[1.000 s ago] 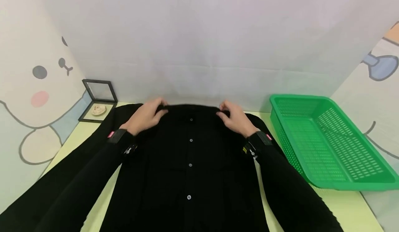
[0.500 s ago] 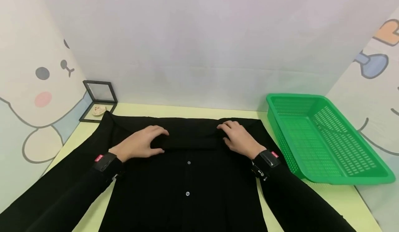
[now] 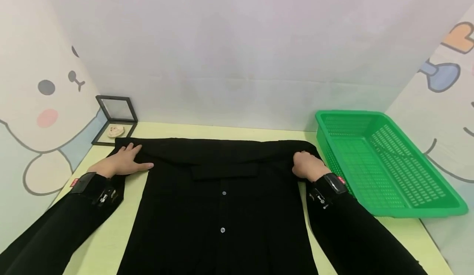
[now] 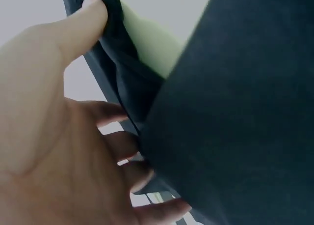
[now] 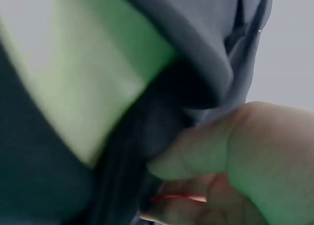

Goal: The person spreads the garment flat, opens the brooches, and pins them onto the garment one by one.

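Note:
A black buttoned shirt lies front up, its top edge turned down so that the collar crosses the button line. At its upper left corner my left hand rests on the cloth with fingers and thumb spread. The left wrist view shows these fingertips along the dark fabric. Over at the upper right corner, my right hand has curled fingers and grips the shirt by the shoulder. Thumb and fingers pinch a fold of dark cloth in the right wrist view.
A green plastic basket stands right of the shirt, close to my right hand. At the back left is a small black-framed case with a pale shell-like piece. Pale curtains enclose the light yellow-green table.
The shirt's top has been turned down towards me, covering the upper buttons. My hands let go near the collar and moved apart to the shoulder corners, where the right one grips cloth.

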`<control>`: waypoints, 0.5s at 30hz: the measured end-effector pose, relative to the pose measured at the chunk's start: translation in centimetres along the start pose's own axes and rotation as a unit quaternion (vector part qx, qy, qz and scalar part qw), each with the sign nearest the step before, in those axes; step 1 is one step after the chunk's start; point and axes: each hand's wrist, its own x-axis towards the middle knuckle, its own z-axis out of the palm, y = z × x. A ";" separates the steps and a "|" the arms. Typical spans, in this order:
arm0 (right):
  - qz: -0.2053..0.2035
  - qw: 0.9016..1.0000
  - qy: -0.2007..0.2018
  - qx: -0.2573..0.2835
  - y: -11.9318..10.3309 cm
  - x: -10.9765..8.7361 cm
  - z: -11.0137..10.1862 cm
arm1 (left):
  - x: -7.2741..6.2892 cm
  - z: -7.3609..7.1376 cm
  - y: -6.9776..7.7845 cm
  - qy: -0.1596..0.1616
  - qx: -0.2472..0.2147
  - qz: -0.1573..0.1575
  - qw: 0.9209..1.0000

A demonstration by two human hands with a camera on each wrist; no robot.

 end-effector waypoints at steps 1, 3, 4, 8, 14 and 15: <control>-0.004 0.999 0.038 -0.005 -0.1 0.0 0.0 | 0.0 0.0 0.1 0.005 0.003 0.004 1.000; -0.015 0.993 0.113 -0.011 -0.3 0.2 0.1 | 0.0 0.2 0.8 0.018 0.012 0.017 1.000; -0.027 0.989 0.146 -0.018 -0.4 0.4 0.2 | 0.0 0.2 1.3 0.028 0.019 0.030 0.999; -0.080 0.977 0.193 -0.035 -0.9 1.7 0.7 | 0.4 0.5 3.5 0.045 0.018 0.107 0.993; -0.092 0.977 0.190 -0.043 -1.3 2.6 0.1 | 1.2 0.7 5.2 -0.037 -0.001 0.113 0.993; -0.081 0.979 0.182 -0.039 -1.4 2.5 -0.3 | 1.2 0.7 5.3 -0.047 0.003 0.105 0.993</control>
